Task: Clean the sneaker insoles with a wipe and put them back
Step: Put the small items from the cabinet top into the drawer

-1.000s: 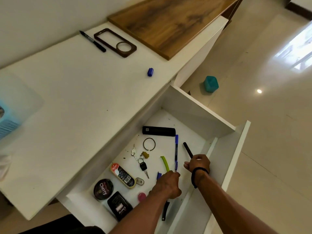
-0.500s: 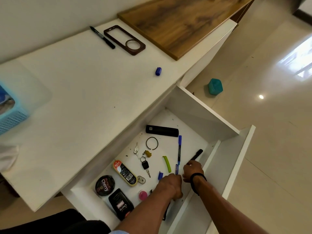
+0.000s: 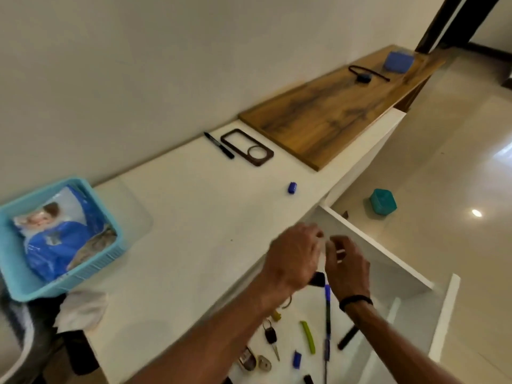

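White counter (image 3: 177, 217) along a pale wall; open white drawer (image 3: 368, 250) below its front edge.

Hands — both raised close together above the drawer's back corner, blurred.
- Left hand (image 3: 295, 259): back toward the camera, fingers curled forward; whether it holds anything cannot be told.
- Right hand (image 3: 346, 264): fingers bent toward the left hand, black band (image 3: 356, 300) on the wrist; something pale shows between the fingertips of the two hands, too blurred to name, and its grip cannot be told.

Task items — no sneaker or insole is in view. A blue wipes-type pack (image 3: 59, 242) lies in a light-blue basket (image 3: 16, 284) at the counter's left end; a crumpled white cloth or wipe (image 3: 83, 309) lies just beside the basket at the counter's front edge.

On the counter:
- black marker (image 3: 219, 145), beside a dark brown frame with a round opening (image 3: 246, 146)
- small blue cap (image 3: 292, 187), apart from both
- wooden board (image 3: 332, 117) at the far end, carrying a black strap-like item (image 3: 365, 74) and a blue box (image 3: 399, 60)

In the drawer:
- black block (image 3: 318, 279), partly hidden under the left hand
- blue pen (image 3: 327, 322), lengthwise
- green strip (image 3: 308, 336)
- black marker in the drawer (image 3: 347, 338)
- car key on a ring (image 3: 271, 338)
- small blue piece (image 3: 297, 358)
- metal ring (image 3: 288, 303), mostly hidden by the left forearm

On the floor: teal container (image 3: 383, 202), on glossy tiles beyond the drawer.
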